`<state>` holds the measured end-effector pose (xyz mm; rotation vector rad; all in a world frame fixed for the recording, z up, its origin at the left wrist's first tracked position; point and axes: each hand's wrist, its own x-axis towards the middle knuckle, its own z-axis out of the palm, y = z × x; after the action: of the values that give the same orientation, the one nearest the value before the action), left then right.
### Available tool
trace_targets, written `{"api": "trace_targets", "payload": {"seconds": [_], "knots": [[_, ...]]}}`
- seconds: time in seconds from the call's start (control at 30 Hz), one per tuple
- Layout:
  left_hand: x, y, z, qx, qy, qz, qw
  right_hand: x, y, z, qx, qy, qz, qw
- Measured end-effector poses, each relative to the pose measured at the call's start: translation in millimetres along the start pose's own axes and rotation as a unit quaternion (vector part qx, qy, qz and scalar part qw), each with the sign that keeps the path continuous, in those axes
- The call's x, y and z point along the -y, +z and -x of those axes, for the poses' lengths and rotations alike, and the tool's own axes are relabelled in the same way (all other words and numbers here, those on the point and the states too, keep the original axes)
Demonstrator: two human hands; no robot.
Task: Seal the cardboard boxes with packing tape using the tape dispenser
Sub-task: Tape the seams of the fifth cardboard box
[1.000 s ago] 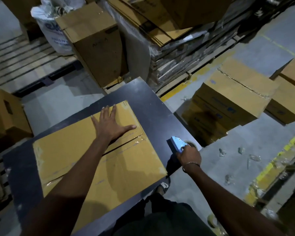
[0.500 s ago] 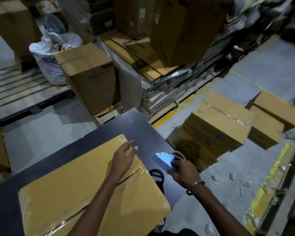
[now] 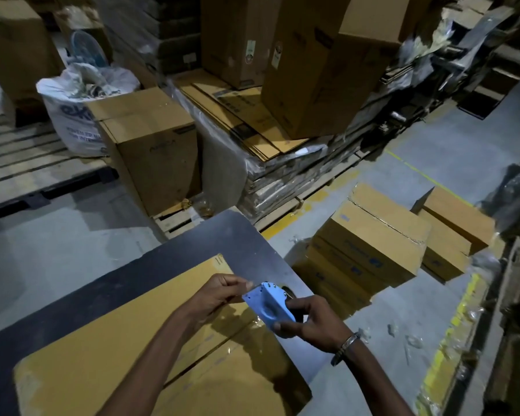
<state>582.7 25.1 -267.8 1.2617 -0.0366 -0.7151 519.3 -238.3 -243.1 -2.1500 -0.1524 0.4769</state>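
Item one, in my right hand (image 3: 314,321): one blue tape dispenser (image 3: 269,304), fingers curled round its handle, held just above the near right part of the box. My left hand (image 3: 219,291) sits directly beside the dispenser's front end, thumb and fingers pinched together at its tip; I cannot tell whether tape is between them.

Item two: one flat cardboard box (image 3: 126,334) on the dark bench (image 3: 72,291), directly under both hands, with a shiny strip of clear tape along its centre seam.

Item three: stacked boxes (image 3: 370,244) on the floor to the right of the bench, at least three layers, and two more boxes (image 3: 454,232) just behind them.

Item four: one upright box (image 3: 153,145) beyond the bench, touching one white sack (image 3: 72,115) on its left.

Item five: one wrapped pallet of flattened cartons (image 3: 246,121) carrying two tall boxes (image 3: 312,64).
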Motion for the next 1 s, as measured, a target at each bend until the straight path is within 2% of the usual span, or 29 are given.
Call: {"api": "trace_targets", "payload": {"seconds": [0.2, 0.3, 0.4, 0.53, 0.73, 0.83, 1.0], "knots": [[8.9, -9.9, -2.6, -0.025, -0.023, -0.003, 0.999, 22.5, 15.2, -1.6, 0.017, 0.035, -0.101, 0.994], [4.4, -14.7, 0.6, -0.050, -0.068, 0.065, 0.994, 31.8, 18.6, -4.2, 0.028, 0.047, -0.159, 0.986], [2.7, -26.0, 5.2, -0.034, -0.089, 0.118, 0.988, 37.9, 21.6, -5.0, 0.036, 0.054, -0.181, 0.981], [4.5, -35.0, 5.7, 0.011, -0.067, 0.041, 0.997, 39.6, 24.9, -3.6, 0.037, 0.059, -0.189, 0.980], [3.2, -37.6, 2.9, 0.006, -0.092, 0.002, 0.996, 38.0, 32.0, -2.5, 0.049, 0.070, -0.210, 0.974], [4.5, -36.8, 0.3, -0.028, -0.094, 0.006, 0.995, 36.3, 35.9, -2.8, 0.047, 0.078, -0.224, 0.970], [-9.5, -39.5, -6.2, -0.139, -0.132, -0.042, 0.981, 38.6, 47.5, -12.0, 0.012, 0.103, -0.241, 0.965]]}}
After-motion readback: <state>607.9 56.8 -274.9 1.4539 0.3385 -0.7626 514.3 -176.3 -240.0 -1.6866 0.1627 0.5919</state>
